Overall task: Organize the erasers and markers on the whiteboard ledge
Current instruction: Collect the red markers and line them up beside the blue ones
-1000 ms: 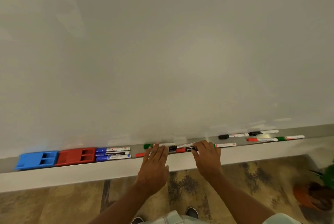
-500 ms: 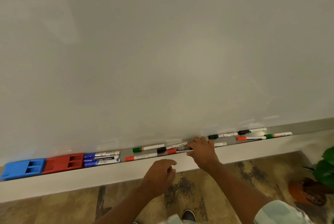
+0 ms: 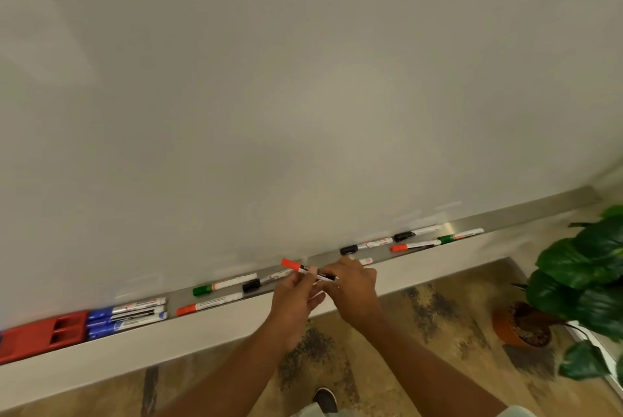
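The left hand and right hand both pinch one red-capped marker above the ledge — left of the fingers, one red eraser, three blue markers, three loose markers; right, four more markers — another half-hidden.

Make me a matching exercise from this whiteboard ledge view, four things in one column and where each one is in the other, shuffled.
Things
1. red plastic block eraser
2. three blue-capped white markers
3. red-capped marker with black-printed barrel
4. leafy green plant in brown pot

Places
A. on the floor, far right
B. above the metal ledge, held by left hand and right hand
C. on the ledge at the picture's left edge
D. side by side, just right of the eraser

Pairs: 1-C, 2-D, 3-B, 4-A
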Action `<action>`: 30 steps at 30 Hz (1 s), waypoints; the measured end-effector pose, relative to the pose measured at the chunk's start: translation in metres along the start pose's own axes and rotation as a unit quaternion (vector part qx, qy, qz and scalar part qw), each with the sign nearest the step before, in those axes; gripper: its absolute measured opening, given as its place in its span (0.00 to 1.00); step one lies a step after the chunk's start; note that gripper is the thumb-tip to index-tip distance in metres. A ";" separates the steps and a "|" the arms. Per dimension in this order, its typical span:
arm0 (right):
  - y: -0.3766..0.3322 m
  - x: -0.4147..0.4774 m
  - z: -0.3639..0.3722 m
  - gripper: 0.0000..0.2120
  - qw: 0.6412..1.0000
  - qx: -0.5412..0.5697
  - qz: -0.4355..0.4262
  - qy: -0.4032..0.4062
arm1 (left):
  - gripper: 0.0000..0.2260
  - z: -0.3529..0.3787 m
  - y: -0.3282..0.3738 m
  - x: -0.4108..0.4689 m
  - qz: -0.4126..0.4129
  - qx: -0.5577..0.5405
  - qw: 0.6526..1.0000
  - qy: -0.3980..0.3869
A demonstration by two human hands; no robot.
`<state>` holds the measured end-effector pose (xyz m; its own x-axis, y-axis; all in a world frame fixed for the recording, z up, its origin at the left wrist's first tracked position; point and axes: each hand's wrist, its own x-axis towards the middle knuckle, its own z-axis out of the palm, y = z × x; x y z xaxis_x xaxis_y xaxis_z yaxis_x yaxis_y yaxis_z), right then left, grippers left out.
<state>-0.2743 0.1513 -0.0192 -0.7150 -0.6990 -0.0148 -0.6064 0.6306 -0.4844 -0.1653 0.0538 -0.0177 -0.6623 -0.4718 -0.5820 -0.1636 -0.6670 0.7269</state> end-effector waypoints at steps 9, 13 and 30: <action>0.076 -0.001 -0.043 0.19 0.999 -0.042 0.004 0.031 | 0.08 0.046 -0.017 0.013 0.018 -0.055 0.998 0.030; 0.136 0.024 -0.082 0.14 0.987 -0.100 0.106 0.064 | 0.07 0.050 -0.021 0.018 0.018 -0.057 0.998 0.036; 0.198 0.063 -0.112 0.17 0.928 -0.357 0.000 -0.107 | 0.08 0.049 -0.032 0.026 -0.001 0.019 0.999 0.042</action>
<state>-0.4784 0.2703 -0.0177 -0.6755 -0.7023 -0.2246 -0.7373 0.6395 0.2181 -0.2131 0.0911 -0.0389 -0.5990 -0.5173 -0.6112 -0.1948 -0.6462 0.7379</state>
